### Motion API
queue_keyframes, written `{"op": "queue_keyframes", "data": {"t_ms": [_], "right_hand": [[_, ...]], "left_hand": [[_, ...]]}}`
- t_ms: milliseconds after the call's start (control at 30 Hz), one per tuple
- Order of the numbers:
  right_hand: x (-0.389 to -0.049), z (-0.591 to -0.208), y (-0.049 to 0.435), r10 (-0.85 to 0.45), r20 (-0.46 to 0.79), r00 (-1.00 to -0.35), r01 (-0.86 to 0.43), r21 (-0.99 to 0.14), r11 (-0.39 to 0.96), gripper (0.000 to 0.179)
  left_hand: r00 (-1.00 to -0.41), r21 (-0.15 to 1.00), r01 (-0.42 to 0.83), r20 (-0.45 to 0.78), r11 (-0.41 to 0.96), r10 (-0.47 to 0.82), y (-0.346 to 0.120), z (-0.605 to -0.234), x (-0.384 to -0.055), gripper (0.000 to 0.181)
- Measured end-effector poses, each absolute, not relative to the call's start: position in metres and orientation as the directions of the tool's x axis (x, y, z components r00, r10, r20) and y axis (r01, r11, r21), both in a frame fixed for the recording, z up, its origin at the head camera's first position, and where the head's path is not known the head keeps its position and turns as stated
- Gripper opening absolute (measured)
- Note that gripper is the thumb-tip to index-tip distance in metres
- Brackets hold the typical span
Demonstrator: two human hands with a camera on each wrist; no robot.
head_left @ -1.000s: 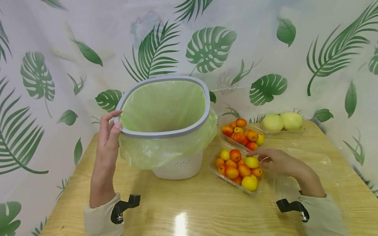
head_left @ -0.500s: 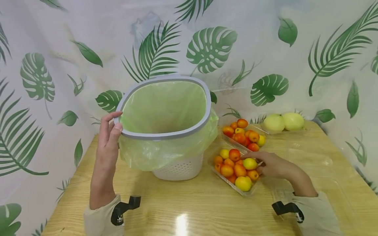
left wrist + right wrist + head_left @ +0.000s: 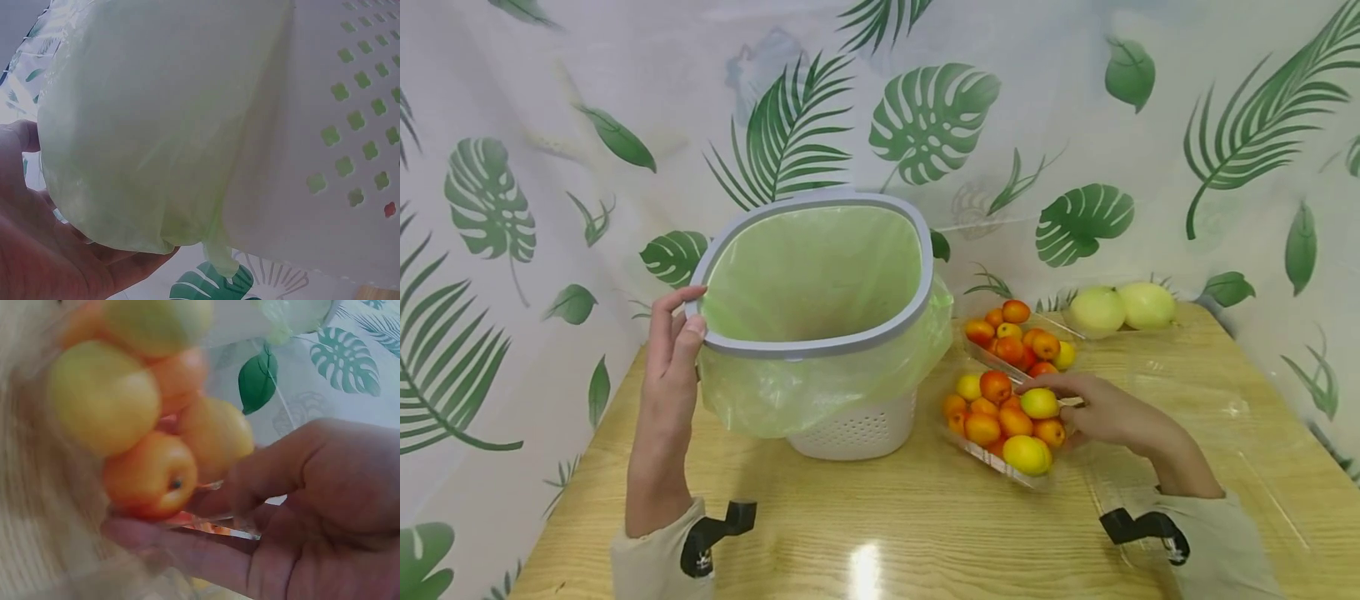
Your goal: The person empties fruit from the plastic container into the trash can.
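My left hand pinches the grey rim of a white perforated wastebasket at its left side. A pale green bin liner lines the basket and hangs over its outside; in the left wrist view the liner bulges beside the fingers. Right of the basket, my right hand grips the right side of a clear plastic box full of small orange and yellow fruits. The right wrist view has the thumb and fingers on the box edge, close to an orange fruit.
Behind the gripped box stands a second clear box with similar fruits. Two large pale green fruits lie in a clear tray at the back right. Clear plastic pieces lie on the wooden table. A leaf-printed curtain surrounds the table.
The right hand and the fruit box shift slightly left, then back a little right; the fruits inside change position. The left hand stays on the basket rim.
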State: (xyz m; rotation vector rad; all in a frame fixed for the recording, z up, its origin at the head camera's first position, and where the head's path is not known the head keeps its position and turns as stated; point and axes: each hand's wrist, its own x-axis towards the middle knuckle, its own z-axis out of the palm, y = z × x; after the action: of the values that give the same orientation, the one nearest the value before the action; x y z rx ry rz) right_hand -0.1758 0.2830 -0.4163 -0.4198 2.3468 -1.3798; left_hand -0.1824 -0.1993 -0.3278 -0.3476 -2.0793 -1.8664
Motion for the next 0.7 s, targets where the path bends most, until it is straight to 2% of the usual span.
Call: {"op": "queue_keyframes", "data": {"t_ms": [267, 433, 700], "right_hand": [[-0.168, -0.402, 0.298, -0.529, -0.09, -0.844, -0.106, -0.939, 0.329, 0.05], [-0.164, -0.393, 0.303, -0.54, -0.061, -0.839, -0.131, -0.942, 0.31, 0.048], [-0.16, -0.389, 0.315, -0.486, -0.145, -0.862, 0.007, -0.962, 0.273, 0.051]], "left_hand": [[-0.918, 0.914, 0.389, 0.395, 0.111, -0.034, -0.2, -0.329, -0.183, 0.037], [-0.918, 0.914, 0.388, 0.395, 0.121, -0.036, -0.201, -0.329, -0.183, 0.037], [-0.92, 0.916, 0.383, 0.389, 0.118, -0.034, -0.199, -0.327, -0.182, 0.037]]}}
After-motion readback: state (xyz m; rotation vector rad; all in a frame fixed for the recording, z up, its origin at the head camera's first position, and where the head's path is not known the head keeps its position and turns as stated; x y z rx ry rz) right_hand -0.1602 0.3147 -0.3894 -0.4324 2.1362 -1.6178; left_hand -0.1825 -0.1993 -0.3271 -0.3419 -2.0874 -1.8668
